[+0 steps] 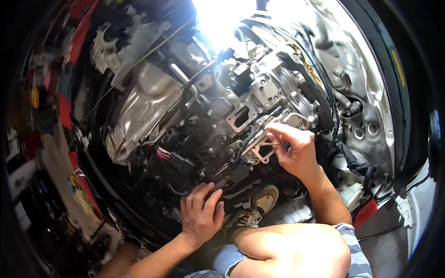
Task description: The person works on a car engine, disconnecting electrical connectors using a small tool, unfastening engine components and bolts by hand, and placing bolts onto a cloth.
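Note:
An engine with bare metal faces and ports (238, 118) lies before me in a car's engine bay. My right hand (296, 150) is pinched over a machined flange (265, 155) on the engine's right side. Its thumb and forefinger are closed on something small that I cannot make out. A dark narrow rod (259, 132) runs along the flange close to these fingertips; whether they touch it is unclear. Lower and to the left, my left hand (200, 213) lies with its fingers stretched out on dark parts at the engine's near side, holding nothing.
A silver heat shield (150, 92) covers the engine's left side. By it are a black connector with pink wires (164, 154) and a ribbed hose (201, 72). My shoe (266, 200) and bare knee (296, 250) are close below the hands. A bright lamp (222, 18) glares at the top.

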